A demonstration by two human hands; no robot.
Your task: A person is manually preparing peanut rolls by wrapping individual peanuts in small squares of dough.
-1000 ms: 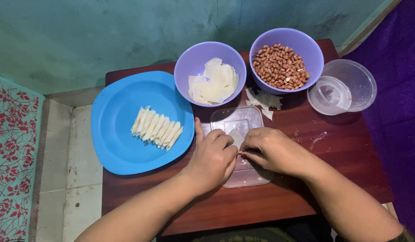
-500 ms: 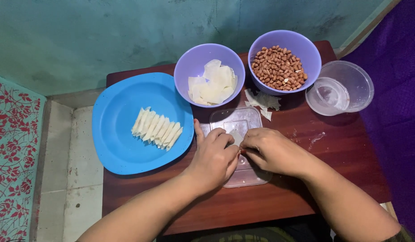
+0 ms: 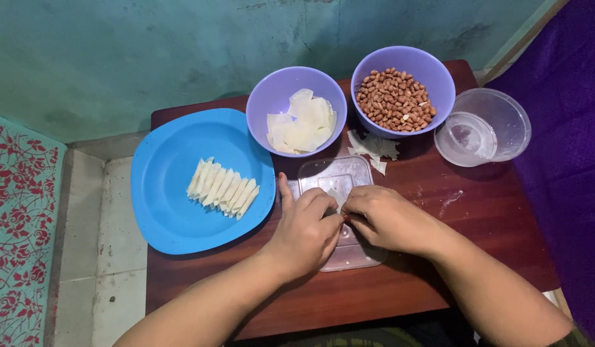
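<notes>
While both hands meet over the clear lid (image 3: 339, 177), little differs from a second ago: the left hand (image 3: 305, 230) and right hand (image 3: 384, 218) have stayed knuckle to knuckle, fingertips pinched narrow on a small pale wrapper (image 3: 336, 195) that is mostly hidden beneath them. Such steadiness suggests the fold or roll is mid-way, not finished. Only a thin, whitish sliver of the wrapper shows, lying flat on the lid at the near middle of the brown table (image 3: 439, 270). Left of the hands, a blue plate (image 3: 169, 212) holds a neat row of finished rolls (image 3: 222, 187). Farther off stand a purple bowl (image 3: 275, 90) of wrappers, a bowl of peanuts (image 3: 395, 99), and a clear bowl (image 3: 496, 122) of water.
</notes>
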